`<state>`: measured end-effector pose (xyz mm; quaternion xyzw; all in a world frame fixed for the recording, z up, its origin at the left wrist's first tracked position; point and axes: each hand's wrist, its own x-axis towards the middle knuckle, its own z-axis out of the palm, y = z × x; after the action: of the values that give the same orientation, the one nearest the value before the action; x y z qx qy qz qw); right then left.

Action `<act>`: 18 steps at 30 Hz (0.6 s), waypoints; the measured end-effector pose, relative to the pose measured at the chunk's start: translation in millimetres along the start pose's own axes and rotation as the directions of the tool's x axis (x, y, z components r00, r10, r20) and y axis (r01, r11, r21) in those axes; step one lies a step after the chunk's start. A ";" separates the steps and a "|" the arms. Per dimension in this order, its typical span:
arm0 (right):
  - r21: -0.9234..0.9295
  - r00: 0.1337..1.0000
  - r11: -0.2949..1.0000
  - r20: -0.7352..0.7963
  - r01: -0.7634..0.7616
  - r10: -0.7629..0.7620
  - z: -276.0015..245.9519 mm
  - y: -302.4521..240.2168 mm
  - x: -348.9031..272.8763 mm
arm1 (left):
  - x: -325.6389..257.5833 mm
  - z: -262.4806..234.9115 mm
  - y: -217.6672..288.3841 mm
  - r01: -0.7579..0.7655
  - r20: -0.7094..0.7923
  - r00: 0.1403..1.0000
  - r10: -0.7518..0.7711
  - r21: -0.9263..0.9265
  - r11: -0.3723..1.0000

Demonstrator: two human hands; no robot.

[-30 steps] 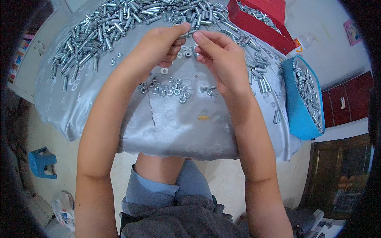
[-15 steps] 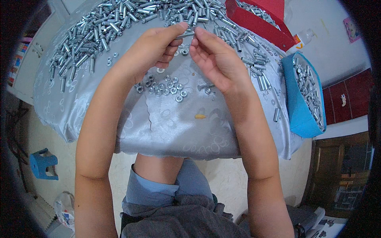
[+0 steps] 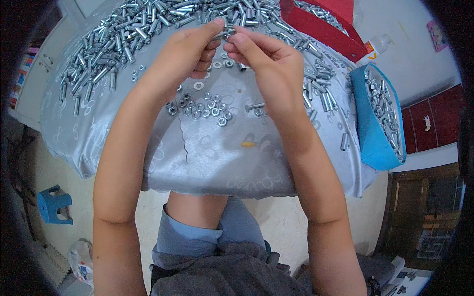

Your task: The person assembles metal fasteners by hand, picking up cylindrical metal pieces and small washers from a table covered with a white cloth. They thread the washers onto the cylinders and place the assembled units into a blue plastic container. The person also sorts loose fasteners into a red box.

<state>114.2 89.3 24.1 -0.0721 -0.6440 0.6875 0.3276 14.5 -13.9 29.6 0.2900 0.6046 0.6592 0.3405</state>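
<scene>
Over the far middle of the table my left hand point(image 3: 192, 52) is closed, thumb and forefinger pinching a silvery metal bolt point(image 3: 223, 34). My right hand point(image 3: 271, 61) has its thumb and fingertips closed together at the bolt's right end. Whatever small part sits between those fingertips is mostly hidden. Below the hands lie a few flat washers point(image 3: 198, 86) and a cluster of loose hex nuts point(image 3: 205, 106). A single bolt point(image 3: 255, 106) rests under my right wrist, beside another nut point(image 3: 258, 112).
A big heap of metal sleeve anchors point(image 3: 133, 34) spreads across the far side of the silver tablecloth point(image 3: 212, 170). At the right stand a red box point(image 3: 323, 30) and a blue fabric bin point(image 3: 368, 118), both holding metal parts. A small yellow object point(image 3: 248, 144) lies near the front.
Both hands have shifted slightly away from me. My right fingers have closed in on the bolt's end, and the right hand has turned, its palm less visible than before.
</scene>
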 end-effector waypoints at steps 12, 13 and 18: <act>-0.015 0.991 0.998 0.115 0.067 -0.065 -8.0 -7.5 0.5 | -4.0 -0.7 3.1 0.039 0.122 0.992 -0.033 -0.050 0.998; -0.019 0.988 0.996 0.127 0.088 -0.085 -6.6 -7.2 0.1 | -5.2 -0.5 4.1 0.059 0.128 0.990 -0.050 -0.063 0.996; -0.140 0.981 0.975 0.114 0.171 -0.156 -4.7 -7.7 -3.0 | -6.5 3.2 4.4 -0.008 0.110 0.994 0.008 -0.006 1.000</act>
<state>121.8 91.2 29.5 -0.0077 -0.7134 0.6109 0.3433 20.4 -17.4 34.5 0.3273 0.5820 0.6452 0.3713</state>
